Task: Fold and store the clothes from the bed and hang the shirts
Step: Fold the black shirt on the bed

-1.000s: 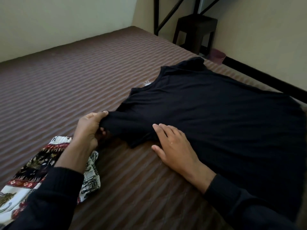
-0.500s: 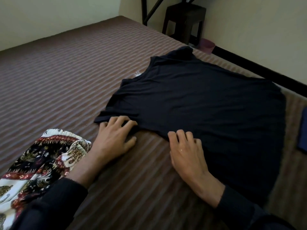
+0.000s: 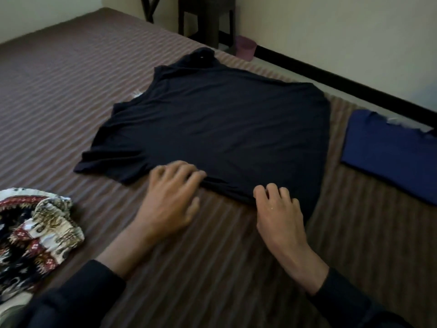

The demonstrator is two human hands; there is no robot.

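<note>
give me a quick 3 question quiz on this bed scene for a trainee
1. True or false: the black t-shirt lies spread flat on the striped bed.
2. Which garment lies to the right of the black t-shirt? A) the patterned cloth B) the blue garment C) a white towel
3. Fill in: both the left hand and the right hand are at the shirt's ____ edge.

Key
1. True.
2. B: the blue garment lies to its right, while the patterned cloth is bunched at the left.
3. Near, the edge closest to the person; their fingers curl at the fabric there.
</note>
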